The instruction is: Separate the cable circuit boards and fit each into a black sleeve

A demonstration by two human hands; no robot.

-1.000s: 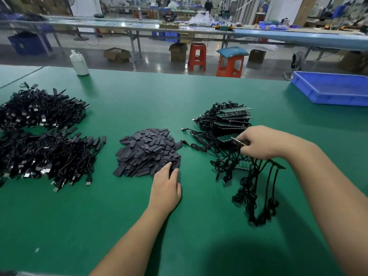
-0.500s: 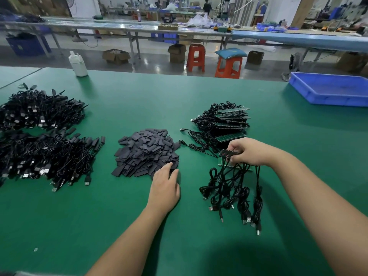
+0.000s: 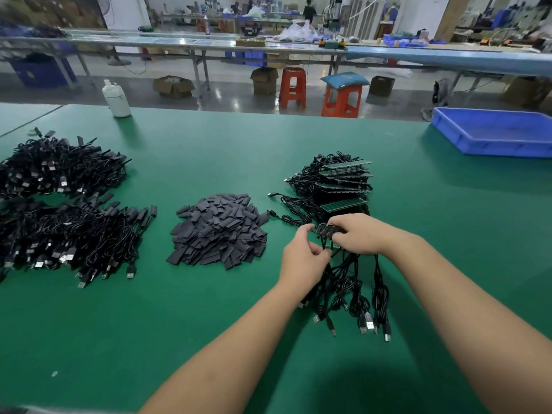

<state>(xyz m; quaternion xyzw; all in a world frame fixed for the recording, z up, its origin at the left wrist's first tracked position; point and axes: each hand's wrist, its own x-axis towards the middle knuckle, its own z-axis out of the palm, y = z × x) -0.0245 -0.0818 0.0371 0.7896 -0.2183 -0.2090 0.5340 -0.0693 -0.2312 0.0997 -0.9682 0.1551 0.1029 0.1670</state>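
Both hands hold one strip of joined green circuit boards (image 3: 328, 230) just above the green table. My right hand (image 3: 360, 233) grips its right part, and my left hand (image 3: 304, 254) pinches its left end. Several black USB cables (image 3: 355, 294) hang from the strip down onto the table. Behind it lies a stack of more board strips with cables (image 3: 337, 186). A heap of flat black sleeves (image 3: 219, 231) lies to the left of my left hand.
Two large heaps of black cables (image 3: 65, 210) fill the table's left side. A white plastic bottle (image 3: 116, 100) stands at the far left edge. A blue tray (image 3: 495, 132) sits at the far right. Stools, boxes and workbenches stand beyond the table.
My right hand lifted a board strip with its cables off the stack and drew it nearer. My left hand left the sleeve heap and moved right onto the strip's left end.
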